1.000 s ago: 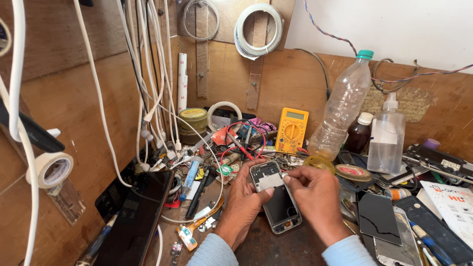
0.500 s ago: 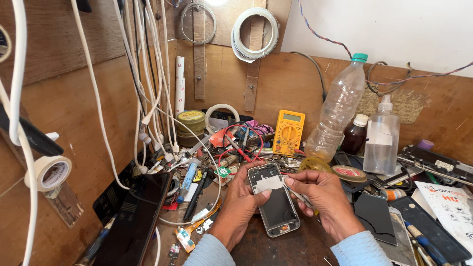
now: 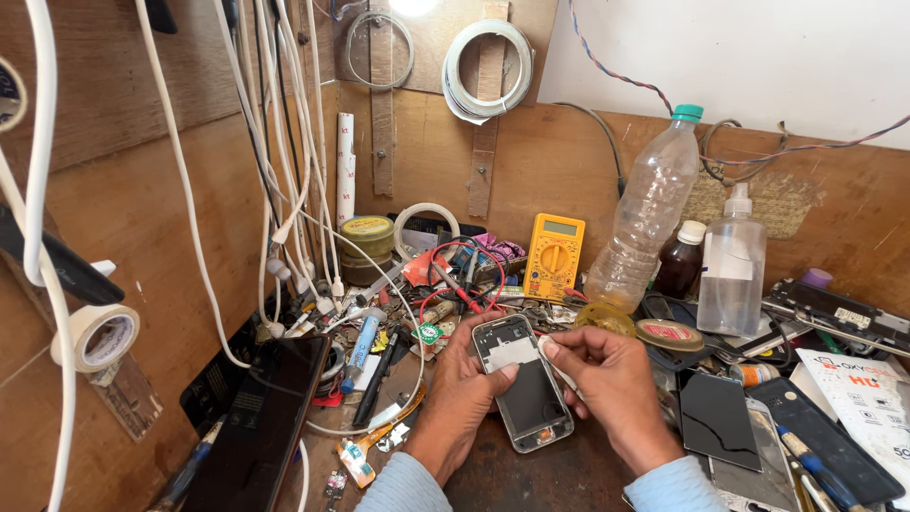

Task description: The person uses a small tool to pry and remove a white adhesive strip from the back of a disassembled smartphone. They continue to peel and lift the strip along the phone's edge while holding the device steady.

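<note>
Left hand (image 3: pixel 464 398): gripped opened phone (image 3: pixel 522 381) at bench centre, thumb across it.
Right hand (image 3: pixel 614 387): fingers pinched at phone's upper right edge.
Around: yellow multimeter (image 3: pixel 555 257) at 12 o'clock, plastic bottle (image 3: pixel 650 214) at 1, cracked screen (image 3: pixel 718 419) at 3.
Hidden: pinched item hard to make out.

Two bare hands are in view: a left hand (image 3: pixel 464 393) at about six o'clock and a right hand (image 3: pixel 607 379) just past it toward five.

One opened grey phone body (image 3: pixel 523 384) sits between them.

Three bottles stand at two to three o'clock: one tall clear plastic bottle with a green cap (image 3: pixel 649 213), one small brown bottle with a white cap (image 3: pixel 681 264), and one clear squat bottle with a white nozzle (image 3: pixel 732 261).

One yellow multimeter (image 3: pixel 554 256) is at one o'clock.

Two coils of white cable (image 3: pixel 488 57) hang at twelve.

One roll of white tape (image 3: pixel 95 337) is at nine.
</note>
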Action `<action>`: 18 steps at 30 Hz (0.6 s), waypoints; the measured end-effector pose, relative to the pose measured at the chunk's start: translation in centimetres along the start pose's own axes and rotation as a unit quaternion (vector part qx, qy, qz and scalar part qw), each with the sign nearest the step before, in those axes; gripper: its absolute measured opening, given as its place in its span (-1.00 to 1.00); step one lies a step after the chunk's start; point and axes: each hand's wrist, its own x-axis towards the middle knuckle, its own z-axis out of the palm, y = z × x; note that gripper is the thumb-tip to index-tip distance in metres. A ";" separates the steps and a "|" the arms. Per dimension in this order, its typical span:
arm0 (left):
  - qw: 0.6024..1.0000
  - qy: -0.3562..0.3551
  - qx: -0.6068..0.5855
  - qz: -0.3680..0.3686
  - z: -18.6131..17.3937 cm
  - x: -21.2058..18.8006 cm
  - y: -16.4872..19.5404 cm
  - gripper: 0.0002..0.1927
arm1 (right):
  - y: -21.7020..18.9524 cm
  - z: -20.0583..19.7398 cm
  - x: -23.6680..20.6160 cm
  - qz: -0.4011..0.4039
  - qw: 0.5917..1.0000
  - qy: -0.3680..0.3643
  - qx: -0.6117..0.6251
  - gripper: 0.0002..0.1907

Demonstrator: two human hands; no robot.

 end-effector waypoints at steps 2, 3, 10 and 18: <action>1.000 0.003 0.001 0.020 0.0 0.3 -0.4 -0.29 | -0.1 0.3 -0.2 -0.032 0.997 0.021 -0.063 -0.81; 1.000 0.006 0.002 0.030 -0.1 0.3 -0.6 -0.29 | -0.2 0.3 -0.3 -0.048 0.994 0.030 -0.094 -0.81; 0.997 0.077 -0.002 0.009 -0.8 1.3 -0.8 -0.61 | -1.1 -0.6 -0.8 -0.009 0.998 0.051 -0.047 -0.79; 0.994 0.054 -0.090 0.014 -1.0 0.9 0.0 -0.66 | -0.9 -1.0 -0.9 0.115 0.993 0.006 0.004 -0.68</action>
